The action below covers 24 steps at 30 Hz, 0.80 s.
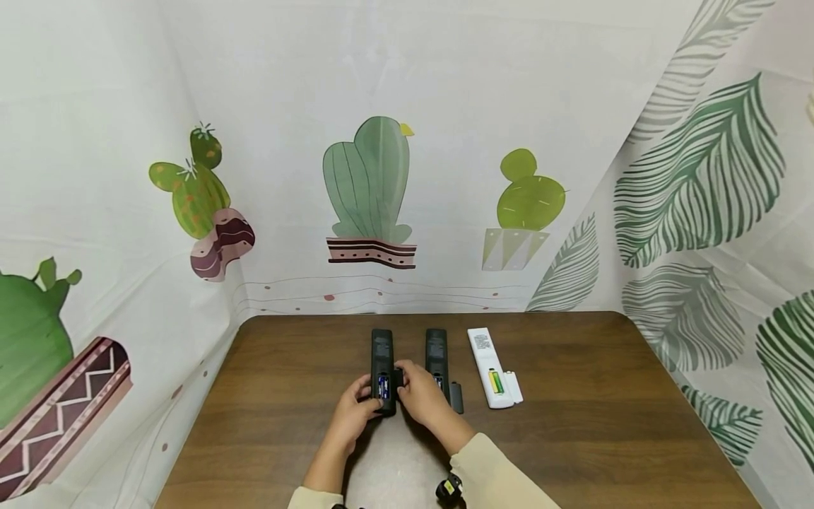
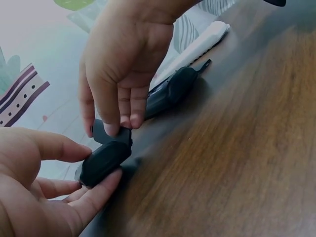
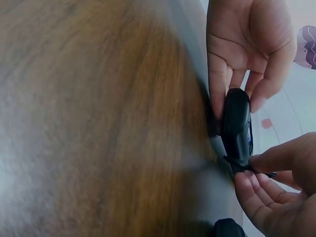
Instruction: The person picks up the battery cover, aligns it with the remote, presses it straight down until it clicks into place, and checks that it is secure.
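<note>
A black remote control (image 1: 382,345) lies back side up on the table, its battery bay uncovered and showing blue batteries (image 1: 384,387). My left hand (image 1: 352,417) grips its lower end between thumb and fingers, seen close up in the left wrist view. Between the thumb and fingertips of my right hand (image 1: 422,396) is a small black battery cover (image 2: 102,134), held right at the remote's right edge and standing at an angle to it. The right wrist view shows the cover (image 3: 247,169) pinched against the remote's side (image 3: 237,116).
Just right of my right hand lies a second black remote (image 1: 437,345) with its bay uncovered, its loose cover (image 1: 456,398) beside it. Farther right is a white remote (image 1: 483,348) showing green-yellow batteries (image 1: 495,382), its white cover (image 1: 512,387) alongside. Printed cloth (image 1: 458,85) hangs behind the wooden table (image 1: 572,438).
</note>
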Tool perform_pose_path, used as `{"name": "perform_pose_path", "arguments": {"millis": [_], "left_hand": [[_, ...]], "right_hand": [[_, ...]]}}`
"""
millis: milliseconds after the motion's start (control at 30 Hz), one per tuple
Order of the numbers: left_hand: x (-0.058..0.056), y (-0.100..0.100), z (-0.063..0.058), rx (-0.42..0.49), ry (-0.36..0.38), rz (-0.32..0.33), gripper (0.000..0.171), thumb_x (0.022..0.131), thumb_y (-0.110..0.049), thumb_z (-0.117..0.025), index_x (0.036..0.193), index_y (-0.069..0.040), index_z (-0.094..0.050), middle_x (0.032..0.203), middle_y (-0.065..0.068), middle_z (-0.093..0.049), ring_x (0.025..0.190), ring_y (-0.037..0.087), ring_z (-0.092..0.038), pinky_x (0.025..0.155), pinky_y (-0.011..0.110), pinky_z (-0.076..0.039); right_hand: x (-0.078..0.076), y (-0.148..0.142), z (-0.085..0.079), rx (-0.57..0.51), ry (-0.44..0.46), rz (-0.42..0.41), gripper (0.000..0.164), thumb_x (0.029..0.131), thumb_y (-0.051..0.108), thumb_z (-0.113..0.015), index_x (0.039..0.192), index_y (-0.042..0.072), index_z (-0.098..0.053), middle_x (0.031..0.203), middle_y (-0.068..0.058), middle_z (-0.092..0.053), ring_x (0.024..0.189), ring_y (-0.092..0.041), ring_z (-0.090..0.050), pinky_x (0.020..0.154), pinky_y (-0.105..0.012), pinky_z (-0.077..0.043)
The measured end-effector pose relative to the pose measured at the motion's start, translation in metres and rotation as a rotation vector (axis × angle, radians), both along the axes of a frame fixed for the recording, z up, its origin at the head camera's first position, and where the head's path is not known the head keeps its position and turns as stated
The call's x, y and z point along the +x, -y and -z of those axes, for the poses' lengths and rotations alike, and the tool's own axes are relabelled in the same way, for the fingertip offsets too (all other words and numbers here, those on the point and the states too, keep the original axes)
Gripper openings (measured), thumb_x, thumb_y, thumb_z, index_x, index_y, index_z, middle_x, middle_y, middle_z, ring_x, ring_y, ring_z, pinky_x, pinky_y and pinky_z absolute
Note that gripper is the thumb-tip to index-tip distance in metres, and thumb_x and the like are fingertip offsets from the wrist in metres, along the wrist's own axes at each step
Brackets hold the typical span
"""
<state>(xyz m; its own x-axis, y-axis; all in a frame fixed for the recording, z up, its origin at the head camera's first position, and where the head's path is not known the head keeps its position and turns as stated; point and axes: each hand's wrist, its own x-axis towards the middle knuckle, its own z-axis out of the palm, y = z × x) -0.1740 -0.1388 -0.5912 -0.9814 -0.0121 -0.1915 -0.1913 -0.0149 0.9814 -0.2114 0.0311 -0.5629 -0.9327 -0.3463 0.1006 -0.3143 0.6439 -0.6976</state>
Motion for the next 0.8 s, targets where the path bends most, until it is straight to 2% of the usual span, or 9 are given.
{"name": "perform_pose_path", "arguments": {"millis": [467,800], "left_hand": [[0.001,0.0,0.001,0.012,0.0,-0.014,0.071,0.085,0.003,-0.062,0.15,0.011,-0.034,0.132,0.035,-0.054,0.098,0.024,-0.067,0.086,0.038,-0.06],[0.007,-0.004,-0.009,0.068,0.008,-0.031,0.071,0.085,0.002,-0.065,0.151,0.004,-0.038,0.136,0.032,-0.051,0.098,0.022,-0.067,0.087,0.036,-0.06]], "right_hand": [[-0.003,-0.01,-0.005,-0.098,0.029,0.014,0.039,0.097,0.007,-0.062,0.136,0.008,-0.059,0.098,-0.003,-0.063,0.084,-0.01,-0.06,0.073,-0.026,-0.051],[-0.006,-0.02,-0.012,-0.219,0.041,-0.013,0.038,0.098,0.008,-0.06,0.136,0.013,-0.059,0.101,-0.004,-0.063,0.085,-0.01,-0.059,0.071,-0.023,-0.05]]}}
